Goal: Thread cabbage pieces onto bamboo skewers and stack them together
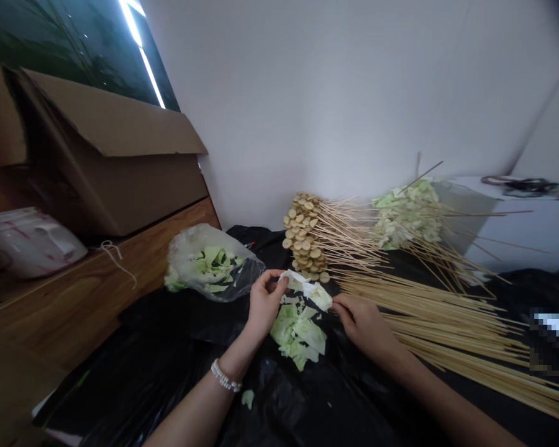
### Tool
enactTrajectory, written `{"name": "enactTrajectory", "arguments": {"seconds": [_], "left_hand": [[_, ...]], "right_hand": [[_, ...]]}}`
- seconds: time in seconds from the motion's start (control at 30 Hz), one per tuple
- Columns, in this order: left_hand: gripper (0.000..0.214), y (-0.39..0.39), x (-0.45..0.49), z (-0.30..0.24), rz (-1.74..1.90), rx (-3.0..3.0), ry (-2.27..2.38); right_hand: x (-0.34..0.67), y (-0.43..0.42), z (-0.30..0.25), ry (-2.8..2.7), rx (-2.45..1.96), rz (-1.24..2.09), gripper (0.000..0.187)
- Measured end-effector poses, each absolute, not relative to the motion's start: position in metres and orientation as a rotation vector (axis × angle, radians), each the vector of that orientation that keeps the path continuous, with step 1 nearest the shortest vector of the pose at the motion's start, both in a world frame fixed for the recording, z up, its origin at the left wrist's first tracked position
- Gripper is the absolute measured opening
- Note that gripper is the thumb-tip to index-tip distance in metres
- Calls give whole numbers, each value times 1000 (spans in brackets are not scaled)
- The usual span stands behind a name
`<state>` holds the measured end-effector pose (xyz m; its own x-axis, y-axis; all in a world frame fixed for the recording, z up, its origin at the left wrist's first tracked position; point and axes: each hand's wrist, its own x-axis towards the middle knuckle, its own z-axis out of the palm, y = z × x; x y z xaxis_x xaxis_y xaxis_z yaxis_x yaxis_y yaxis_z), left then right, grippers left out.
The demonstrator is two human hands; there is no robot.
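Observation:
My left hand (263,302) pinches one end of a pale cabbage piece (306,287), fingers closed on it. My right hand (362,320) is closed on the other end, where a thin bamboo skewer seems to enter the leaf. Both hands hover above a small heap of torn cabbage pieces (299,333) lying on black plastic sheeting (284,397). A pearl bracelet (225,377) circles my left wrist.
A clear bag of cabbage leaves (209,264) lies left of my hands. Behind are skewers loaded with round beige slices (304,234), skewers loaded with cabbage (406,214), and a large spread of bare bamboo skewers (447,323). An open cardboard box (97,161) sits on a wooden shelf at left.

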<state>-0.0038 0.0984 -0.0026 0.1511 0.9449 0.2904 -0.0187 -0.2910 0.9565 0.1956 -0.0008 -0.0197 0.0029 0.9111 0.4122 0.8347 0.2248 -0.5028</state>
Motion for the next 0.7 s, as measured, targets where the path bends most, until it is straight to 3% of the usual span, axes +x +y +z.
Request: {"name": "enactTrajectory", "arguments": {"seconds": [0.33,0.43,0.6,0.7], "left_hand": [[36,90,1,0,1266,1611,876],[27,93,-1,-3,1241,1668,948],[8,89,1,-9,853,2081,1017],[10,84,0,-4,769,2211,944]], "right_hand": [[195,-2,-16,-1765,-1636,151,28],[199,-2,-12,-1696,-1625,129,28],[202,-1,-13,-1659,-1603,101,25],[201,-1,-14,-1678,-1611,106,26]]}}
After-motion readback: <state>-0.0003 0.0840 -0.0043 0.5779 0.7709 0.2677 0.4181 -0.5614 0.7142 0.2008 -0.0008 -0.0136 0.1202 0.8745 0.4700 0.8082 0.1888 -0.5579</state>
